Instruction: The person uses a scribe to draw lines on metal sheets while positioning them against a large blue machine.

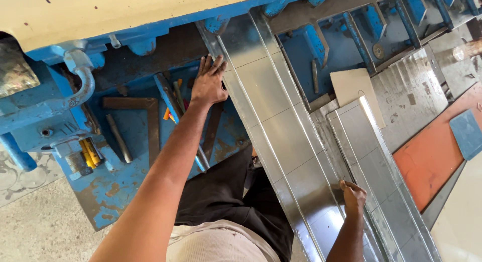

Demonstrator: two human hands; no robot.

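Fingers of my left hand (208,81) are spread flat and wide, pressing the far edge of the long folded metal sheet (273,126) near the blue machine (115,186), apparently to steady it. My right hand (354,197) curls around the sheet's near edge, gripping it, likely to steer the length. Sheet lies diagonally across the machine bed, running under the upper beam. A second folded sheet (381,161) rests beside it. Tools (173,104) sit in the tray by my left hand.

blue machine bed (115,186) | steel square (150,116) | yellow-handled tools (90,152) | orange panel (432,156) | second sheet-metal channel, perhaps (381,166)
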